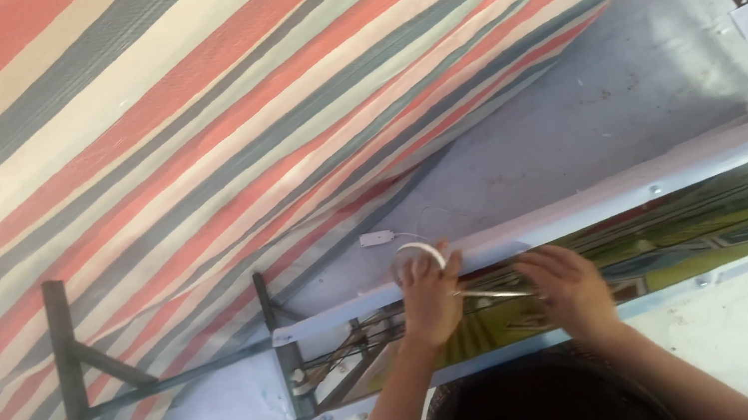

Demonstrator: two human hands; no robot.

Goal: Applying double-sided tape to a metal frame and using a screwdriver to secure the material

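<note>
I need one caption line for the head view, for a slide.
Left hand holds a white tape roll on a pale rail; right hand beside it.

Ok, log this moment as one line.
left hand: holds tape roll | right hand: holds scissors | where: white frame rail | backdrop: striped tarp

I can't see most of the tape roll; my left hand covers it. My right hand hides 1 end of the thin metal tool, too slim to identify. The dark shape below is cut off by the bottom edge.
</note>
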